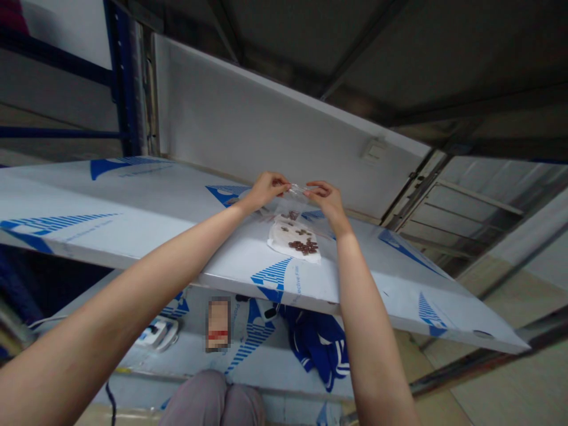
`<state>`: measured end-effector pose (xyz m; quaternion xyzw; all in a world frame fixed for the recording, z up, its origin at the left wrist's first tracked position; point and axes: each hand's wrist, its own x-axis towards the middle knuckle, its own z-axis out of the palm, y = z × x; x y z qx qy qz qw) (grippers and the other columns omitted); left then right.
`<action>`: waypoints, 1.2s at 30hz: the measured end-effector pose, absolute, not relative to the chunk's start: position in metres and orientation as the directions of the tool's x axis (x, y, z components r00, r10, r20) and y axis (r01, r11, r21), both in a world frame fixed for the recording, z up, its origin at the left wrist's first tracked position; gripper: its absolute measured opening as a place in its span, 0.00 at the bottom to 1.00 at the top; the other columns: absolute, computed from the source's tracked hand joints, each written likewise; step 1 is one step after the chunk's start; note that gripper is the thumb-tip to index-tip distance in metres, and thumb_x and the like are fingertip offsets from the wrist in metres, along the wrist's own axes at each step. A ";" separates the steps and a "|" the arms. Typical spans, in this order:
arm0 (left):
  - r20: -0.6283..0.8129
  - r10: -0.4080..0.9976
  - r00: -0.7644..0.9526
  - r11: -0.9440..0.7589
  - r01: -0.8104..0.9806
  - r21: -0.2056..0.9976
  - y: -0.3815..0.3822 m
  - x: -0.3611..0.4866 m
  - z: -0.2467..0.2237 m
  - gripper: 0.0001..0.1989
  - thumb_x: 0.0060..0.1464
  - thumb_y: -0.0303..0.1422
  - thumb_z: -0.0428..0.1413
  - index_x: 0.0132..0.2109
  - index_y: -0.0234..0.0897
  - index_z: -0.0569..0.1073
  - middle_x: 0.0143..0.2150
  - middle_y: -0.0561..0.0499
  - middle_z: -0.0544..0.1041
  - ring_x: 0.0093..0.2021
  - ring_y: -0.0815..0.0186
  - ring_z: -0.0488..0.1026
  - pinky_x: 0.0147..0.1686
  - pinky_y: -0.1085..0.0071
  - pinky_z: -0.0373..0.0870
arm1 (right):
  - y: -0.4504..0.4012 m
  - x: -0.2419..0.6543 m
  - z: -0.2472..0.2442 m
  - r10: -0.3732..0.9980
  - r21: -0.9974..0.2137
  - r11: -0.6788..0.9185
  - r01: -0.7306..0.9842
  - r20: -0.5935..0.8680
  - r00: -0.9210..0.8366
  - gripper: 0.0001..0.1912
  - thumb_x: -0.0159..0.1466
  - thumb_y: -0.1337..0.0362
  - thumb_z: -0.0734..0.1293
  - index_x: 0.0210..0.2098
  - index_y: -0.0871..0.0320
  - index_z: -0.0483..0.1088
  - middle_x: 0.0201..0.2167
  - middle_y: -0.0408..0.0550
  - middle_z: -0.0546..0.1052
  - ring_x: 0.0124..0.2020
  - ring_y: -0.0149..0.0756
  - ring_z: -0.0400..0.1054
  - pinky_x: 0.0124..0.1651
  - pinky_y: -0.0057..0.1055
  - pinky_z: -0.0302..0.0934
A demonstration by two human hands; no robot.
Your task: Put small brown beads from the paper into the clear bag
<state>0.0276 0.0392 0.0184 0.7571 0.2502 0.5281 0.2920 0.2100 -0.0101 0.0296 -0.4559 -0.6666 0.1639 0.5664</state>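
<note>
Between L hand (271, 188) and R hand (326, 199), a clear plastic bag (286, 206) is held up behind the white pad (278, 238), over the table (177, 236). Grip: L fingertips pinched closed on bag top; R fingertips likewise, approx. level. Brown beans (304, 246) lie loose on pad (some poss. inside bag; can't tell). Risk: if either pinch slips or bag drags pad, beans may scatter, esp. toward table's near edge.

Small pieces (305, 246) are brown, the pad (279, 236) white, the tabletop (146, 204) pale with blue-striped prints, the cloth (317, 337) white-striped blue.
</note>
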 end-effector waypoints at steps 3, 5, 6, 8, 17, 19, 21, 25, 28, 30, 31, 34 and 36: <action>0.632 0.693 0.346 -0.680 0.021 0.733 0.036 0.031 0.019 0.06 0.50 0.29 0.55 0.30 0.29 0.71 0.22 0.52 0.71 0.24 0.72 0.68 0.27 0.76 0.64 | -0.014 0.211 0.030 0.805 -0.756 0.501 0.420 0.585 0.093 0.16 0.46 0.61 0.71 0.32 0.58 0.67 0.24 0.40 0.72 0.30 0.31 0.67 0.37 0.30 0.60; 0.612 0.693 0.381 -0.656 -0.018 0.755 0.032 0.034 0.019 0.06 0.52 0.30 0.54 0.31 0.29 0.70 0.24 0.52 0.71 0.24 0.72 0.68 0.26 0.76 0.64 | -0.016 0.211 0.030 0.814 -0.765 0.495 0.411 0.574 0.089 0.16 0.46 0.61 0.71 0.32 0.57 0.65 0.22 0.38 0.70 0.28 0.29 0.65 0.36 0.29 0.59; 0.606 0.690 0.396 -0.650 -0.030 0.759 0.031 0.035 0.018 0.07 0.53 0.30 0.54 0.31 0.29 0.70 0.25 0.52 0.71 0.24 0.72 0.68 0.26 0.76 0.64 | -0.017 0.211 0.029 0.818 -0.769 0.496 0.404 0.570 0.080 0.16 0.45 0.61 0.71 0.32 0.57 0.64 0.22 0.38 0.69 0.27 0.29 0.64 0.36 0.28 0.58; 0.609 0.674 0.419 -0.659 -0.032 0.751 0.029 0.036 0.018 0.08 0.53 0.31 0.55 0.32 0.29 0.71 0.24 0.51 0.71 0.24 0.72 0.68 0.26 0.76 0.63 | -0.018 0.209 0.028 0.827 -0.770 0.497 0.400 0.560 0.051 0.16 0.46 0.61 0.71 0.32 0.56 0.64 0.22 0.37 0.70 0.27 0.29 0.64 0.36 0.28 0.58; 0.699 0.604 0.381 -0.775 0.081 0.626 0.034 0.033 0.017 0.08 0.49 0.31 0.57 0.29 0.28 0.74 0.20 0.51 0.71 0.22 0.71 0.65 0.26 0.75 0.61 | -0.019 0.201 0.028 0.808 -0.724 0.525 0.447 0.589 0.005 0.17 0.48 0.60 0.71 0.34 0.56 0.64 0.24 0.39 0.71 0.29 0.31 0.66 0.37 0.30 0.59; 0.711 0.583 0.392 -0.799 0.117 0.590 0.033 0.033 0.017 0.09 0.49 0.31 0.57 0.29 0.28 0.74 0.19 0.51 0.70 0.21 0.71 0.65 0.26 0.74 0.60 | -0.018 0.203 0.028 0.805 -0.720 0.525 0.454 0.593 0.008 0.16 0.48 0.61 0.71 0.34 0.55 0.64 0.24 0.39 0.71 0.29 0.31 0.66 0.36 0.30 0.59; 0.717 0.567 0.406 -0.818 0.171 0.550 0.031 0.033 0.018 0.08 0.50 0.31 0.56 0.29 0.28 0.74 0.19 0.52 0.70 0.21 0.71 0.64 0.26 0.74 0.59 | -0.017 0.206 0.027 0.810 -0.722 0.516 0.461 0.587 0.012 0.17 0.47 0.61 0.71 0.33 0.55 0.63 0.23 0.38 0.70 0.27 0.30 0.65 0.35 0.29 0.60; 0.709 0.531 0.465 -0.848 0.283 0.449 0.029 0.033 0.019 0.10 0.53 0.31 0.52 0.33 0.28 0.75 0.20 0.52 0.71 0.23 0.70 0.65 0.28 0.74 0.58 | -0.015 0.209 0.024 0.821 -0.733 0.503 0.457 0.571 0.014 0.17 0.47 0.61 0.71 0.32 0.54 0.60 0.21 0.36 0.68 0.26 0.30 0.64 0.34 0.29 0.60; 0.684 0.523 0.509 -0.852 0.343 0.396 0.031 0.032 0.016 0.11 0.55 0.33 0.50 0.37 0.30 0.75 0.23 0.52 0.72 0.26 0.68 0.67 0.29 0.74 0.57 | -0.013 0.208 0.022 0.831 -0.733 0.500 0.462 0.555 -0.019 0.18 0.49 0.61 0.71 0.34 0.55 0.61 0.23 0.38 0.69 0.28 0.31 0.66 0.37 0.31 0.61; 0.675 0.525 0.518 -0.848 0.385 0.365 0.033 0.030 0.014 0.12 0.56 0.33 0.49 0.39 0.32 0.74 0.27 0.51 0.74 0.28 0.68 0.68 0.30 0.73 0.58 | -0.012 0.209 0.020 0.838 -0.724 0.501 0.474 0.542 -0.058 0.19 0.50 0.59 0.71 0.39 0.55 0.62 0.26 0.40 0.72 0.32 0.34 0.68 0.41 0.33 0.62; 0.676 0.534 0.508 -0.839 0.418 0.349 0.033 0.029 0.013 0.12 0.57 0.33 0.48 0.40 0.32 0.74 0.28 0.50 0.74 0.30 0.67 0.69 0.31 0.73 0.58 | -0.010 0.211 0.020 0.839 -0.717 0.503 0.482 0.539 -0.074 0.21 0.51 0.58 0.70 0.41 0.55 0.63 0.28 0.42 0.73 0.35 0.35 0.69 0.43 0.34 0.62; 0.708 0.588 0.391 -0.753 0.585 0.302 0.034 0.024 0.016 0.13 0.59 0.33 0.47 0.43 0.32 0.73 0.34 0.47 0.75 0.36 0.64 0.71 0.35 0.71 0.59 | -0.006 0.226 0.017 0.842 -0.677 0.465 0.570 0.538 -0.048 0.22 0.56 0.57 0.67 0.48 0.54 0.63 0.37 0.47 0.76 0.42 0.37 0.71 0.49 0.37 0.62; 0.757 0.603 0.253 -0.653 0.701 0.286 0.034 0.018 0.019 0.15 0.61 0.34 0.45 0.46 0.32 0.72 0.39 0.43 0.75 0.40 0.60 0.71 0.38 0.69 0.59 | -0.004 0.241 0.012 0.858 -0.608 0.336 0.719 0.512 0.032 0.23 0.57 0.61 0.67 0.51 0.56 0.63 0.43 0.52 0.76 0.46 0.39 0.70 0.52 0.41 0.61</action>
